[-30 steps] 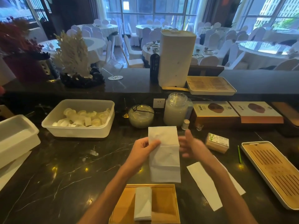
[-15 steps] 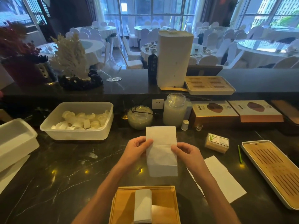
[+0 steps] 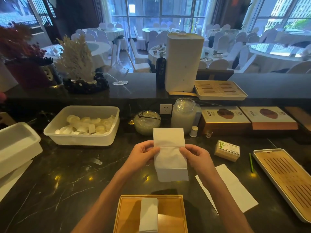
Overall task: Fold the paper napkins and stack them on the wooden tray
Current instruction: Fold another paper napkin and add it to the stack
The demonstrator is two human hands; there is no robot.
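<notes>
My left hand (image 3: 143,153) and right hand (image 3: 195,154) pinch opposite side edges of a white paper napkin (image 3: 170,153), held upright above the dark counter (image 3: 67,174). Nearer me, a folded napkin (image 3: 149,215) lies on the wooden tray (image 3: 171,214).

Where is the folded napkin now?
The folded napkin lies on the wooden tray, bottom centre of the head view, below both hands.

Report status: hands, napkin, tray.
Left hand and right hand pinch napkin above counter. One folded napkin on wooden tray. Nothing in the way.
</notes>
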